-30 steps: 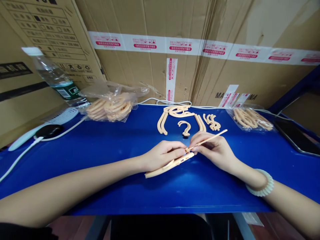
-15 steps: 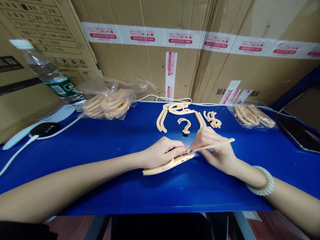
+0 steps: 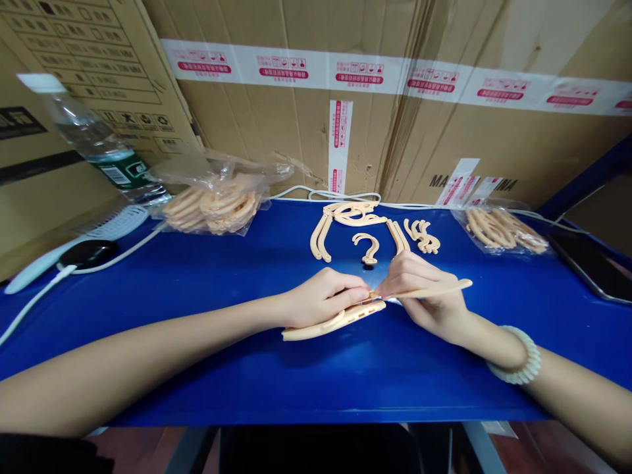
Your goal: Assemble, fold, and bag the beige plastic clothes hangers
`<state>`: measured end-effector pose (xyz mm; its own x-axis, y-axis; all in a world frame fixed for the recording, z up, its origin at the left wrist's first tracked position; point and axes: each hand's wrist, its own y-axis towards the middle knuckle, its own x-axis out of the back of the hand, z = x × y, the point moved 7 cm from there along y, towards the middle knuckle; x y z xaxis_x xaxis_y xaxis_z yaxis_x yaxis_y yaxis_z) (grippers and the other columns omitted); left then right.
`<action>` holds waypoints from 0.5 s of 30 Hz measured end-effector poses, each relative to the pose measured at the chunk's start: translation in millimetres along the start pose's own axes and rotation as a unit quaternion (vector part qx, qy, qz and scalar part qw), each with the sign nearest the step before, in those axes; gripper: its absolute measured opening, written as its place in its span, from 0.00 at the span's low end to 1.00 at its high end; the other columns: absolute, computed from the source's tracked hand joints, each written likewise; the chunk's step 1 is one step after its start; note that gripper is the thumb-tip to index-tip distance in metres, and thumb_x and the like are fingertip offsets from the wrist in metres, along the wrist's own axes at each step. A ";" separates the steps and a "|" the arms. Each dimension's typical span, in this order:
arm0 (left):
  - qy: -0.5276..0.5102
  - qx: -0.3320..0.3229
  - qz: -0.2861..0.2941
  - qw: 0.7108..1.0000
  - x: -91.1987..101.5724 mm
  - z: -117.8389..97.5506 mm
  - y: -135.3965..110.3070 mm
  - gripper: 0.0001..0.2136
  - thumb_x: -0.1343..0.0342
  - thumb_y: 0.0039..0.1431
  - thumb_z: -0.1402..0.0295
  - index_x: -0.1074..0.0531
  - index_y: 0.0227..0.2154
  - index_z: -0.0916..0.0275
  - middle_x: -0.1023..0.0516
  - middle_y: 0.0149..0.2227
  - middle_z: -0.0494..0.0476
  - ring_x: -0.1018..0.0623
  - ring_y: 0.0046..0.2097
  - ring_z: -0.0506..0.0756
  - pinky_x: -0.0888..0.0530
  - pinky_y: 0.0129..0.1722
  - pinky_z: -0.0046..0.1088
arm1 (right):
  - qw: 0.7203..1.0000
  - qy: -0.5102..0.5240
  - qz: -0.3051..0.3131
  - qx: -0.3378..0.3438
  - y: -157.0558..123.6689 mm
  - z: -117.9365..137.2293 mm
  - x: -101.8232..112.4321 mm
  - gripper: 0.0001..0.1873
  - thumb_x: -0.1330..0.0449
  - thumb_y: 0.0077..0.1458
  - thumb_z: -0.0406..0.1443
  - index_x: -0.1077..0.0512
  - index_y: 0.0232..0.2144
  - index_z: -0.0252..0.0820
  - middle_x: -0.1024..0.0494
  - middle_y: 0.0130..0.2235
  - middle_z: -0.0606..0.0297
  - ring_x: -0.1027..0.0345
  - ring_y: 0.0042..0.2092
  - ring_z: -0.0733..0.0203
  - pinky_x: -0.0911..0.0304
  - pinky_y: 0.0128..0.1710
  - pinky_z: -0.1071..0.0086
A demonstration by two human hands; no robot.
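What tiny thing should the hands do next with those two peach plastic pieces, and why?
Probably press the tip of the thin strip into the wider curved piece. The left hand holds that piece, the right hand pinches the strip, and their ends meet between the fingertips.

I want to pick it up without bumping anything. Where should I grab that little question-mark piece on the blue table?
Probably pinch the short straight stem of the question-mark piece from above, coming in from the near side. It lies flat, its stem points toward you, and long curved strips lie close on either side.
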<state>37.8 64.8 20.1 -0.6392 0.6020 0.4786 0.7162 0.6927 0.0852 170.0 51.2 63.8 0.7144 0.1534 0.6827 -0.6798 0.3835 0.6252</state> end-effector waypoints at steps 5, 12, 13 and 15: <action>-0.001 -0.006 0.002 1.000 0.2 1.0 0.9 0.16 0.55 0.68 0.63 0.37 0.24 0.63 0.38 0.24 0.47 0.37 0.29 0.49 0.39 0.31 0.25 | 1.000 0.000 0.006 0.006 -3.6 -3.3 -1.7 0.12 0.47 0.65 0.27 0.26 0.41 0.46 0.23 0.37 0.60 0.32 0.39 0.57 0.33 0.41 0.58; 0.009 -0.001 0.010 1.000 0.8 4.2 2.9 0.16 0.56 0.68 0.61 0.35 0.26 0.64 0.36 0.26 0.49 0.36 0.30 0.50 0.38 0.32 0.25 | 0.999 -0.003 -0.008 0.043 -0.6 3.3 1.9 0.11 0.47 0.66 0.28 0.25 0.40 0.41 0.23 0.36 0.59 0.32 0.39 0.58 0.33 0.40 0.58; 0.009 -0.001 0.011 1.000 1.2 5.1 3.5 0.16 0.56 0.68 0.60 0.36 0.26 0.63 0.36 0.26 0.49 0.36 0.30 0.50 0.38 0.31 0.25 | 0.999 -0.009 -0.002 0.049 1.7 7.5 2.6 0.11 0.48 0.67 0.29 0.25 0.40 0.41 0.23 0.36 0.59 0.32 0.39 0.57 0.33 0.40 0.57; 0.001 -0.006 0.008 1.000 2.4 6.9 4.6 0.17 0.55 0.68 0.60 0.37 0.24 0.63 0.38 0.25 0.48 0.37 0.29 0.49 0.39 0.30 0.25 | 0.998 -0.021 0.006 0.063 7.1 16.9 6.0 0.11 0.48 0.68 0.31 0.25 0.41 0.41 0.22 0.37 0.58 0.31 0.39 0.56 0.33 0.41 0.56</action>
<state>37.6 72.2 15.7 -0.6263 0.6125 0.4822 0.7302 0.6776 0.0877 166.6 39.5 78.8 0.7005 0.1175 0.7039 -0.7052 0.2647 0.6577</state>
